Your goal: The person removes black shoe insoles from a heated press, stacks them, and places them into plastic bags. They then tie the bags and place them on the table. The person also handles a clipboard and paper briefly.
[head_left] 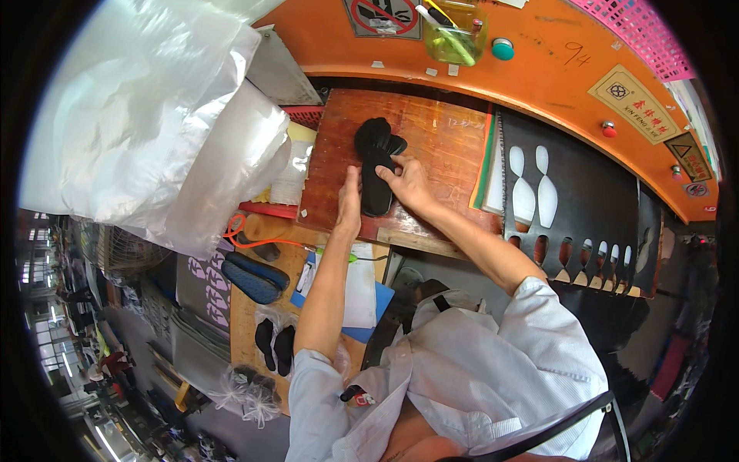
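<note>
Minding the edges: two hands at the black sole-shaped pieces point(377, 192)

They're down on the reddish wooden tabletop point(439, 138), over in its left half, narrow-waisted, and look at that far end: one rounded lobe pokes out to the right of the other! The right hand point(408, 183) has hold of them, thumb planted on top just below the waist, fingers hooked at the right edge, though some of the fingertips are hidden. Across the way, the left hand point(350, 202) lines up along the opposite side, its fingers looking stretched out rather than curled, close against the edge; whether it's pressing, I can't tell from here.

So what makes this good work? My call: let the left hand play the wall, flat and upright, and leave the light pressing to that right thumb. Squeeze too hard at the narrow waist and these soft-looking pieces could well buckle. The stray lobe is the spot to watch! A gentle nudge from the side, thumb pressure eased for a moment, should treat it better than a tug. And use the tabletop: solid wood underneath is a fine support, so no need to lift.
</note>
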Motion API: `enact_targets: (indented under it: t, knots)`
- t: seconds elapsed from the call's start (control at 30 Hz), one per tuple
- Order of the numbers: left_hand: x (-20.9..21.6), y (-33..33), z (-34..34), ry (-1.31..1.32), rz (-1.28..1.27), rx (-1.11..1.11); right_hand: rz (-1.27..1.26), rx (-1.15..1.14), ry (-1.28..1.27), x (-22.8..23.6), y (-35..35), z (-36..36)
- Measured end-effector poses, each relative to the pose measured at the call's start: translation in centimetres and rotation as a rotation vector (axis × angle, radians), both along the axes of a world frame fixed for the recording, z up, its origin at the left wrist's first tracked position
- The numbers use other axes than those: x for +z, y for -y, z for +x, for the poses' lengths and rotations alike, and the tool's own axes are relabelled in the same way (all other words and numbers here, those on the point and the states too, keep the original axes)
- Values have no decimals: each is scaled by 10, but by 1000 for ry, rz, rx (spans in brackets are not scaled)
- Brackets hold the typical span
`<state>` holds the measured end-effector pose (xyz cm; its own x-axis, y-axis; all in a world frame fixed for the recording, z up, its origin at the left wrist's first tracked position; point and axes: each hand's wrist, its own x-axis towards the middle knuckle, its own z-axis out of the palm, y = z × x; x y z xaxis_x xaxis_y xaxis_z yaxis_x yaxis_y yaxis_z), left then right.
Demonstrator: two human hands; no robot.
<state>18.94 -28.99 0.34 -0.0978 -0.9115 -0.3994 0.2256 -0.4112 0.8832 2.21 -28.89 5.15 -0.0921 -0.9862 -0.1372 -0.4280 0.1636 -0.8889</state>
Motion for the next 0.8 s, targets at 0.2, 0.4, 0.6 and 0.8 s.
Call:
enact_targets:
  t: [0.2,0.4,0.6,0.8]
  knots:
    - [13,-9,-13,297,-101,-48,110,-85,302,-30,-13,2]
    - [17,-1,-8,118,6,-11,360,-133,328,-22,10,-4]
    - [21,-18,-11,-184,77,78,443,13,92,-2,21,-7]
    - [4,-40,-19,-315,129,190,293,144,64,10,8,2]
